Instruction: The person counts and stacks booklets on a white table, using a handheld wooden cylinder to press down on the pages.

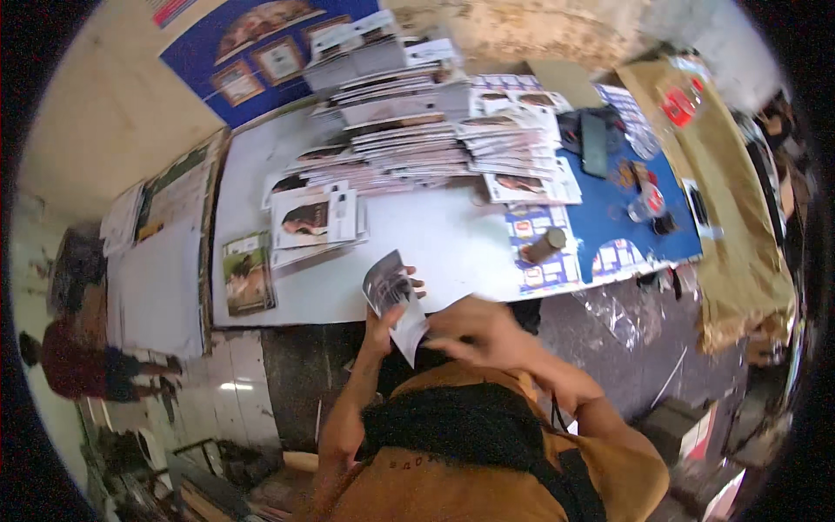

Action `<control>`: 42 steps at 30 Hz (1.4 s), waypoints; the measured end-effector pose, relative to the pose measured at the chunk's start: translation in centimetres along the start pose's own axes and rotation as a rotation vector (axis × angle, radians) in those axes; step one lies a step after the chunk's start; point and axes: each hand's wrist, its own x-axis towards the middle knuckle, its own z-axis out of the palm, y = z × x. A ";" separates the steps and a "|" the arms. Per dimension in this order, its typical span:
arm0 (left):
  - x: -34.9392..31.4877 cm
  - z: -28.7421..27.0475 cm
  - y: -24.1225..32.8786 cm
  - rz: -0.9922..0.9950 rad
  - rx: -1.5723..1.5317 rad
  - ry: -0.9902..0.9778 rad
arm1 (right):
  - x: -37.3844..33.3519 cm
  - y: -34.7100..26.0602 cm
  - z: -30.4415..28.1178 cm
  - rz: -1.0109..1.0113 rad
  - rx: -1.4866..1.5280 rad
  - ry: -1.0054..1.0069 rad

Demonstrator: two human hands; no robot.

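Observation:
In front of my body, at the near edge of the white table (417, 228), my left hand (379, 332) is closed on a thin printed leaflet (402, 306). The leaflet bends along its length and shows a grey picture on its face. The thumb lies across its front, and fingertips show beyond its far edge. Close to the leaflet's lower right side is my right hand (481, 331), smeared by motion; whether it touches the paper I cannot tell. A small pile of white booklets (315, 217) with a portrait on the cover lies beyond, to the left.
Tall stacks of booklets (409, 148) fill the table's back. A green-brown booklet (248, 274) lies front left. Right are a brown cylinder (545, 247), a phone (594, 143), a plastic bottle (646, 204) and brown paper (739, 226). A person (91, 359) is at far left.

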 end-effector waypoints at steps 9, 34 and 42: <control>5.1 -2.6 0.0 -0.363 -0.052 -0.199 | 0.3 15.3 -16.6 0.361 -0.458 1.177; 17.5 -2.5 -8.9 -0.701 -0.017 -0.962 | 4.2 29.2 -30.3 0.796 -1.115 0.682; 17.7 -2.1 -9.7 -0.725 -0.067 -0.891 | 39.3 8.0 -11.5 0.077 -0.237 0.582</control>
